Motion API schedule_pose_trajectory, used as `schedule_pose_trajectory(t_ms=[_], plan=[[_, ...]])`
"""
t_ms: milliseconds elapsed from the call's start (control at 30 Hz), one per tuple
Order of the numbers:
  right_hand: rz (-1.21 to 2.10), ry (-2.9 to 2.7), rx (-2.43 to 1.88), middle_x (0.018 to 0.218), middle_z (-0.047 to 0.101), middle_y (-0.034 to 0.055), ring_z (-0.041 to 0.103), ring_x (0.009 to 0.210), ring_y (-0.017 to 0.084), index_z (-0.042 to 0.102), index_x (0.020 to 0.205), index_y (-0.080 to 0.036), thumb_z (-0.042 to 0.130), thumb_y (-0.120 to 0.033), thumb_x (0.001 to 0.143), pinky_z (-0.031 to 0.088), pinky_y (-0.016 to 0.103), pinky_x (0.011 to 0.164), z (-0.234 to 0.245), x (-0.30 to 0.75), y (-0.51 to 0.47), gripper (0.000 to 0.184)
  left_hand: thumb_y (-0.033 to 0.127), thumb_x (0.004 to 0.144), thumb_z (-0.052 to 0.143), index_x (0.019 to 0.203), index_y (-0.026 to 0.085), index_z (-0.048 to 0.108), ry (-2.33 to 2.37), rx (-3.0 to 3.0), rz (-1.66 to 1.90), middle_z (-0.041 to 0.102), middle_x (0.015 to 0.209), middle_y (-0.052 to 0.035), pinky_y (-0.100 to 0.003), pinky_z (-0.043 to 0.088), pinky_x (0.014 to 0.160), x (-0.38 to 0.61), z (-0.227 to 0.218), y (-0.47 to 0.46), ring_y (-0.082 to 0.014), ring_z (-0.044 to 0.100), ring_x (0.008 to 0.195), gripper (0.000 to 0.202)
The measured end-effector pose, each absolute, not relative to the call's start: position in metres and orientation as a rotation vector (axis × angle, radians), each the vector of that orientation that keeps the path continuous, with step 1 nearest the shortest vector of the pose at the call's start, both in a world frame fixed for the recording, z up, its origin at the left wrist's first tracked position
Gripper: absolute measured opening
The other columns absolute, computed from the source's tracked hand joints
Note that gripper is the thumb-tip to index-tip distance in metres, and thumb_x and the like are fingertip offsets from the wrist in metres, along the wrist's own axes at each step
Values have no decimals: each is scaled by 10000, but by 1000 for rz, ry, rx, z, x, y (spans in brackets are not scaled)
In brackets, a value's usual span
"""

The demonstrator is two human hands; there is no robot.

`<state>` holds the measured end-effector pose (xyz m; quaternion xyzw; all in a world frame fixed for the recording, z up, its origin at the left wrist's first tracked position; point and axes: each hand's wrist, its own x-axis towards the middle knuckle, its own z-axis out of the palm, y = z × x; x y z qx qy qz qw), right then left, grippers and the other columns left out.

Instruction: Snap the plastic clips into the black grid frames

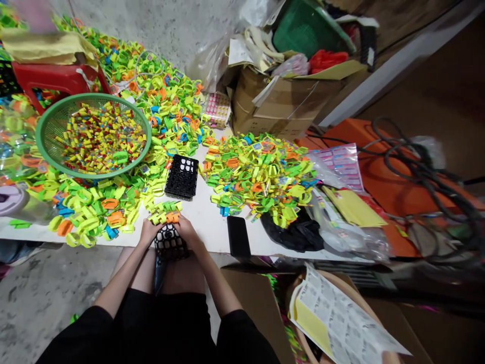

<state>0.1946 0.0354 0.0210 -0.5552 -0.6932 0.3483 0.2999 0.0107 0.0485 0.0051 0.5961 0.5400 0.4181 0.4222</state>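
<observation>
The small bright pieces [164, 212] look like smooth, shiny plastic. The held black tray [170, 243] looks like hard plastic, and so does the green basket [53, 129]. The red stool [56, 78] is glossy plastic. The brown box [282, 103] is dull cardboard. The black bag [295, 232] is thin, crinkly plastic. The bench [206, 225] looks smooth.

I find a strip of white tabletop [207, 222] where a hand can pass, between the right hand [187, 231] and the dark phone [238, 236]. Farther in, it narrows between the black tray [181, 184] and the right-hand heap of pieces [250, 169]. Leftward, the loose pieces [89, 212] and green basket [44, 144] block me low down; behind the heap, the cardboard box [280, 106] walls me off.
</observation>
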Motion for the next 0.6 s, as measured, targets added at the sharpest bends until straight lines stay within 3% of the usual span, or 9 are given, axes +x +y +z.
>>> schedule_pose_trajectory(t_ms=[600], plan=[[950,-1892,-1395,1246,645,95,570,1189,213,658,1149,-176,472,-109,853,416,382,1075,24,198,38,356,401,697,745,1024,139,742,1391,1494,1019,748,1067,-105,-407,553,919,12,13,45,-274,707,980,420]])
